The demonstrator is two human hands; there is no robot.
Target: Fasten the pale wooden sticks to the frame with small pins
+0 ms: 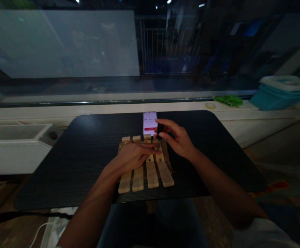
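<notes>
Several pale wooden slats (152,175) lie side by side over a darker brown piece on the table. Flat across them rests my left hand (133,155), its fingers stretched to the right, near a small shiny spot by the right-hand slats. My right hand (179,141) pinches the black handle of what looks like a screwdriver (160,128), held upright above that spot. Its tip is too small and dark to make out clearly. Dark holes show in the two right slats. My left palm hides the middle of the left slats.
A lit phone (150,120) with a timer lies just behind the slats on the black table (93,148). On the windowsill are a tape roll (210,105), a green item (229,100) and a teal container (273,96). A white radiator (12,148) stands left.
</notes>
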